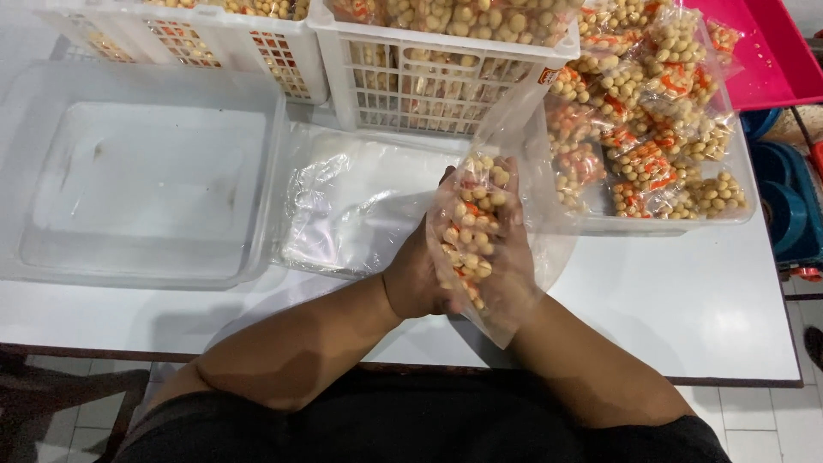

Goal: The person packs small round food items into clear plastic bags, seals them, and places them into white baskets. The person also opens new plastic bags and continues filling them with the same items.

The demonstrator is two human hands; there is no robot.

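My left hand [416, 279] and my right hand [512, 249] are pressed together over the white table, both closed around small packets of round tan snacks [470, 227]. The right hand and the packets sit inside a large clear plastic bag [523, 137] whose mouth rises toward the baskets. The left hand grips the packets from outside the bag's left side. A stack of flat clear plastic bags [351, 201] lies just left of my hands.
An empty clear plastic tub [34, 154] stands at the left. Two white lattice baskets [360, 81] with snack packets stand at the back. A clear tray [677, 225] piled with packets is at the right, a pink tray [771, 60] behind it. Blue tape rolls [784, 214] lie beyond the table edge.
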